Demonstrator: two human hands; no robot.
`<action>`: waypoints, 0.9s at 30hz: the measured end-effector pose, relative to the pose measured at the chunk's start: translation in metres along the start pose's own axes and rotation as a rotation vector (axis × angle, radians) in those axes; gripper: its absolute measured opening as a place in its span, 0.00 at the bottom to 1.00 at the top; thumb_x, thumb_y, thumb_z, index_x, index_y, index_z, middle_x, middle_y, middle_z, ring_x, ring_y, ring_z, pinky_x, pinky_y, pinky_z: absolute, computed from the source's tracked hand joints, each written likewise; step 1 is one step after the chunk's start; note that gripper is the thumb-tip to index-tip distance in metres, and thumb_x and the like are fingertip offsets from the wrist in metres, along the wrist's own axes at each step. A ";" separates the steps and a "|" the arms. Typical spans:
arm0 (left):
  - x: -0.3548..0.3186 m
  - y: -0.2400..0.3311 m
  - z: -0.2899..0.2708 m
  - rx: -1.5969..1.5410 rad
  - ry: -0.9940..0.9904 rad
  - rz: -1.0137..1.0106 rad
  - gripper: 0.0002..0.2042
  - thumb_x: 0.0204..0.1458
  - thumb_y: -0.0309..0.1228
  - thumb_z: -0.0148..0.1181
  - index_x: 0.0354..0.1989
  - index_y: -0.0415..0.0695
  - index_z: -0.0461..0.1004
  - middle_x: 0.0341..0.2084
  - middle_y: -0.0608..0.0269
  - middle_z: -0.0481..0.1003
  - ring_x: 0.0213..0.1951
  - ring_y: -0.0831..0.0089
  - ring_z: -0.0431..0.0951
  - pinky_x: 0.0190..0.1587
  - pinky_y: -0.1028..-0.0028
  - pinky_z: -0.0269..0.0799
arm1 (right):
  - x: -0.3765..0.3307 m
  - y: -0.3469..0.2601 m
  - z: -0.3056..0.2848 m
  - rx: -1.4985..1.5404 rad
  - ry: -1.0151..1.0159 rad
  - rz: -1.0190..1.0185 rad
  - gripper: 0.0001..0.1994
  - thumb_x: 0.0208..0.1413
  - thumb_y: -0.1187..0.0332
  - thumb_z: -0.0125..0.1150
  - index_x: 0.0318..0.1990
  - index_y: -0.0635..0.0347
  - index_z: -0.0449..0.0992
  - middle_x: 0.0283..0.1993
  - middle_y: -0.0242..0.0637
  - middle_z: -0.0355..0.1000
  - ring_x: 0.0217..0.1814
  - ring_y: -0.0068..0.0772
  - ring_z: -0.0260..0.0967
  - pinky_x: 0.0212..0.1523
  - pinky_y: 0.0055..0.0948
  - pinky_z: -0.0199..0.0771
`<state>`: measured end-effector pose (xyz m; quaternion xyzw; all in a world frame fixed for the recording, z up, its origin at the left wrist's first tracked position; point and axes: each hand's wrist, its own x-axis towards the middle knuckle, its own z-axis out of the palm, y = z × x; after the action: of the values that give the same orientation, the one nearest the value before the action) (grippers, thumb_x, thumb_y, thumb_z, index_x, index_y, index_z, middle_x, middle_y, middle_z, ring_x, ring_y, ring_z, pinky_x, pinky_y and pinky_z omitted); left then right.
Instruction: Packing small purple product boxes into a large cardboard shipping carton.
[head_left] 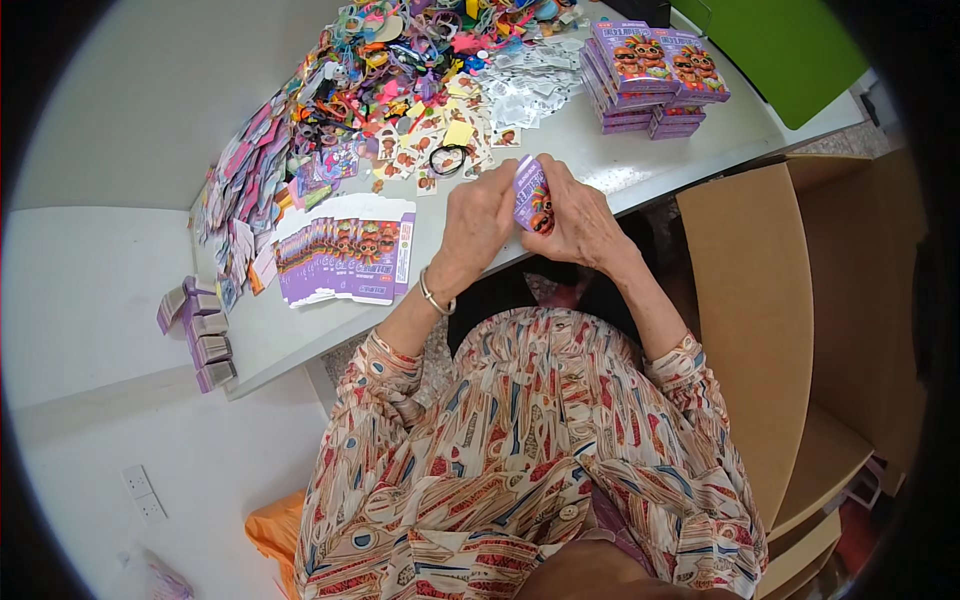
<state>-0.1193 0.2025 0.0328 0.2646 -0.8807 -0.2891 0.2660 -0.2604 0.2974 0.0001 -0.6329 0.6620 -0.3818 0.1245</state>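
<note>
In the head view, both your hands are closed around a small purple carton, over the near edge of the desk [270, 345], about midway along it. Your left hand [480, 215] pinches the carton [533, 200] from its left side; your right hand [582, 215] wraps its right side, fingers curled. Your forearms angle inward from the cuffs, a bangle [434, 293] on the left wrist. The carton is glossy printed card, held tilted. By the desk's near edge, to the left, flat cartons [345, 250] lie fanned in overlapping layers. Toward the far edge, shiny plastic trinkets [400, 70] heap loosely, and stacked boxes [650, 75] stand squarely to the right.
</note>
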 end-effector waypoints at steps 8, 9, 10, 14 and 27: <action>-0.014 0.013 0.015 0.203 0.074 0.156 0.20 0.48 0.20 0.53 0.51 0.30 0.65 0.40 0.42 0.73 0.38 0.49 0.77 0.36 0.61 0.75 | 0.001 -0.003 0.005 -0.014 0.071 -0.014 0.41 0.41 0.60 0.65 0.60 0.70 0.52 0.43 0.55 0.66 0.41 0.57 0.71 0.39 0.44 0.74; -0.014 0.011 0.015 0.202 0.076 0.151 0.20 0.48 0.20 0.53 0.51 0.30 0.65 0.40 0.42 0.73 0.38 0.49 0.77 0.36 0.61 0.75 | 0.001 -0.004 0.005 -0.004 0.081 -0.001 0.41 0.41 0.60 0.65 0.61 0.70 0.51 0.43 0.55 0.66 0.41 0.57 0.71 0.38 0.44 0.75; -0.014 0.008 0.015 0.184 0.093 0.181 0.19 0.48 0.21 0.54 0.51 0.30 0.66 0.39 0.43 0.73 0.38 0.49 0.77 0.36 0.61 0.75 | 0.001 -0.005 0.004 -0.003 0.074 -0.006 0.41 0.41 0.60 0.65 0.61 0.70 0.51 0.43 0.55 0.66 0.41 0.57 0.71 0.38 0.44 0.75; -0.012 0.004 0.013 0.097 0.082 0.197 0.17 0.48 0.22 0.54 0.48 0.31 0.68 0.38 0.45 0.74 0.36 0.51 0.77 0.34 0.61 0.74 | 0.003 -0.006 0.001 0.007 0.033 0.008 0.41 0.41 0.60 0.65 0.62 0.64 0.52 0.43 0.54 0.66 0.41 0.57 0.71 0.39 0.44 0.75; -0.023 0.000 0.017 -0.138 0.173 -0.029 0.16 0.53 0.25 0.53 0.50 0.34 0.68 0.47 0.43 0.72 0.49 0.47 0.72 0.50 0.58 0.69 | 0.011 -0.009 -0.002 -0.014 0.052 0.175 0.44 0.39 0.57 0.69 0.62 0.69 0.54 0.41 0.55 0.73 0.36 0.55 0.75 0.38 0.43 0.75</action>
<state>-0.1136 0.2231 0.0141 0.2825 -0.8285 -0.3287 0.3546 -0.2566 0.2882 0.0106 -0.5635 0.7202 -0.3811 0.1358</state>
